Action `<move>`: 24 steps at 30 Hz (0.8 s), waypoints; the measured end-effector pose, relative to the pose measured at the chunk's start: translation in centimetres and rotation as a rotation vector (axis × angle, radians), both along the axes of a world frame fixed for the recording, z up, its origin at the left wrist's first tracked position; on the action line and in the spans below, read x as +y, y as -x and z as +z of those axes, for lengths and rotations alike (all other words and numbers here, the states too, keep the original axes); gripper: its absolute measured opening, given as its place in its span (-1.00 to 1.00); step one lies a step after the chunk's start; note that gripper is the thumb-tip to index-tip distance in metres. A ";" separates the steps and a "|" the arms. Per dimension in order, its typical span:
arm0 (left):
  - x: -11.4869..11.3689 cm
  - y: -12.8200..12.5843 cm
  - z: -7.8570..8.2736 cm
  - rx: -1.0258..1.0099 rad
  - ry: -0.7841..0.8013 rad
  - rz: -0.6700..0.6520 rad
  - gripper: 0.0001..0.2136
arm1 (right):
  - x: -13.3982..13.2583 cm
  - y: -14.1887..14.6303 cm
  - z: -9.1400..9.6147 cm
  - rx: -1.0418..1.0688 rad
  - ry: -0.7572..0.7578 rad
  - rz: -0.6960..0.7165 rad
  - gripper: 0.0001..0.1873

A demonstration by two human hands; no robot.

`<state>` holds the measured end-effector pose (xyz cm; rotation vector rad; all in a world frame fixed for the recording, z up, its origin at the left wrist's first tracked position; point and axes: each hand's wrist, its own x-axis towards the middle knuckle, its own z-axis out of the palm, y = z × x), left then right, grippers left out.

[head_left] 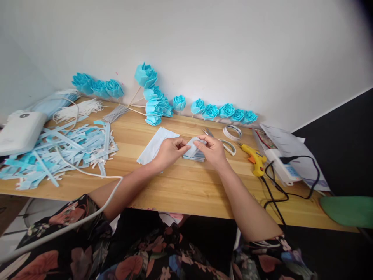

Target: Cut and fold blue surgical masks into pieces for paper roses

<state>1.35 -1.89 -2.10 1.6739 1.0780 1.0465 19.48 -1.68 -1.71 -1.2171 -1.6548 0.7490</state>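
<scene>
Between both hands is a small pale blue-white fabric piece, pinched at its left edge by my left hand and at its upper right by my right hand. Directly beneath it lies a small stack of similar light blue pieces on the wooden table. A larger pale blue fabric sheet lies flat to the left, partly covered by my left hand. Just beyond my right hand are scissors, their blades partly hidden behind the fingers.
Blue fabric flowers on sticks line the wall. Cut strips, grey wires and a white power bank with a cable sit left. At right are a tape roll, yellow glue gun, power strip and papers.
</scene>
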 end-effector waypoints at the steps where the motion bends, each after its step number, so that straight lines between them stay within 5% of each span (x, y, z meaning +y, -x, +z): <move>1: 0.0 0.0 0.0 -0.001 0.002 -0.001 -0.79 | 0.0 0.0 0.0 -0.002 -0.004 0.003 -0.78; 24: 0.1 0.0 0.0 -0.023 -0.007 0.012 -0.77 | 0.1 -0.2 -0.1 0.036 0.035 -0.032 -0.77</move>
